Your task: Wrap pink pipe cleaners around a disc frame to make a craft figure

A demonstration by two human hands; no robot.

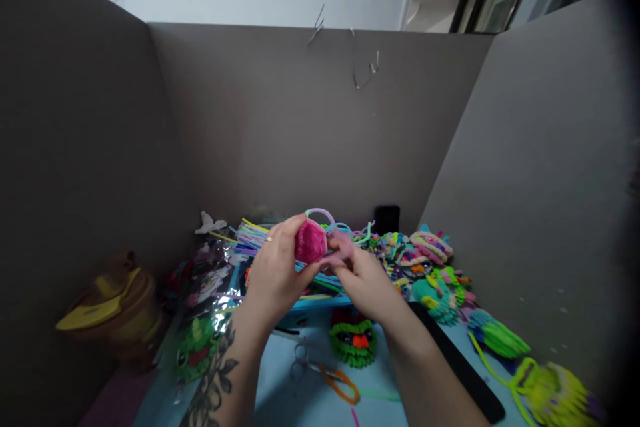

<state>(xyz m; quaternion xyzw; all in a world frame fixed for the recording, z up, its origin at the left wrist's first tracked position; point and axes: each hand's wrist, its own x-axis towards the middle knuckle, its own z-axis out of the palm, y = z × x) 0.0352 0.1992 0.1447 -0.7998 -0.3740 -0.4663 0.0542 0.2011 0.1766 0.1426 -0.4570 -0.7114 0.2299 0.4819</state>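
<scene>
My left hand (277,257) is closed around a round, cup-like magenta piece (311,241) with a pale rim, apparently made of pipe cleaner. From its top a pale lilac and green pipe cleaner (323,212) arches up. Fingers of my right hand (363,273) pinch a light pink pipe cleaner (341,247), blurred, at the right edge of the piece. Both hands are raised above the table, and the pinching fingertips are partly hidden. Below them lies a green fuzzy figure (353,341) with a red-orange middle.
Scissors (313,365) and an orange loop (343,387) lie on the blue tabletop (280,400). Bundled pipe cleaners (255,237) are behind my hands. Colourful fuzzy figures (435,297) and a long black strip (460,367) lie right. A brown pot (123,313) stands left. Grey partitions (310,127) enclose the table.
</scene>
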